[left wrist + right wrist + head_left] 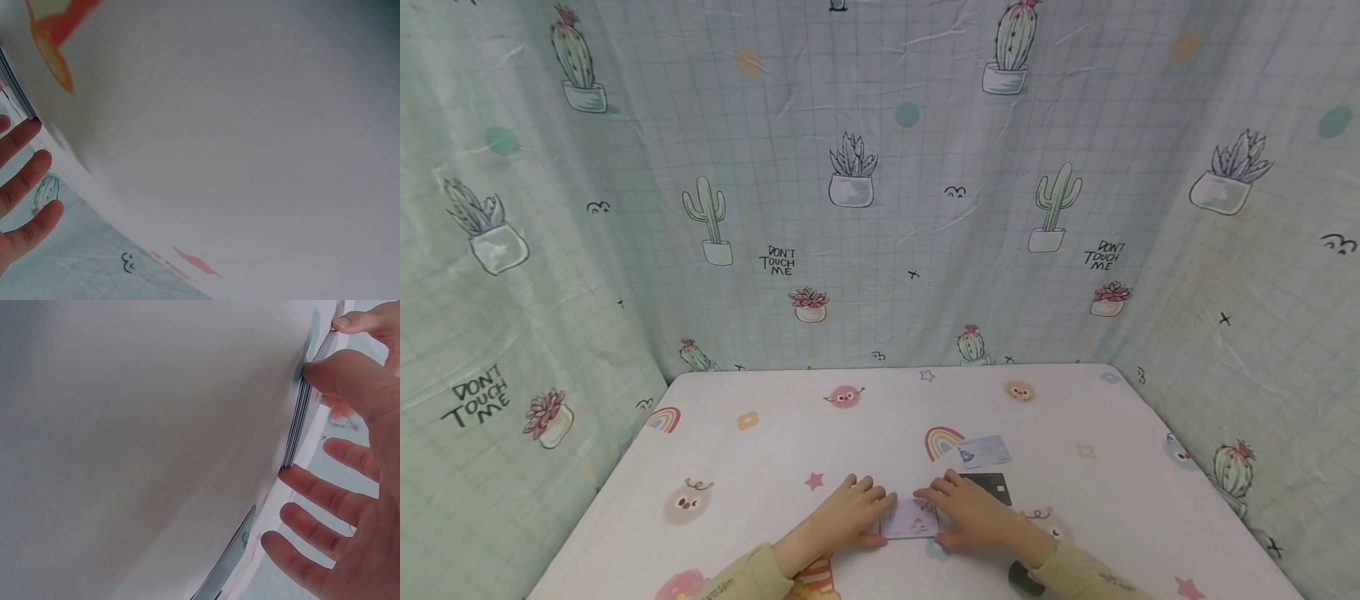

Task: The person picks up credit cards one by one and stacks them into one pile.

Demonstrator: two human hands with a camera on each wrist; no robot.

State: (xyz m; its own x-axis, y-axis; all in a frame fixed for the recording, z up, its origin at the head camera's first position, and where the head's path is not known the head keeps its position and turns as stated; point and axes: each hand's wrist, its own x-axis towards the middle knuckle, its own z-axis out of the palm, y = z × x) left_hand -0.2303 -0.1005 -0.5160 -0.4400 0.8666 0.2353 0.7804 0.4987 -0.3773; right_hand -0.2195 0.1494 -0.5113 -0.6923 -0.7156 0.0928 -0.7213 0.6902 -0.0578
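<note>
A stack of cards (910, 521) lies on the table between the two hands, its top card pale purple. My left hand (850, 510) grips the left end, with the thumb at the near edge and fingers at the far side. At the other end, my right hand (966, 510) pinches the stack between thumb and index finger. Its layered edges (298, 422) show in the right wrist view, where the other right fingers spread loosely. In the left wrist view, a fingertip (30, 129) meets the corner of the stack.
Just beyond the right hand lies a black card (994, 483), partly covered by that hand. Farther back is a pale blue card (988, 451). A dark object (1025, 577) sits by the right wrist. The printed tablecloth (737, 467) ends at a cactus-patterned curtain (880, 233).
</note>
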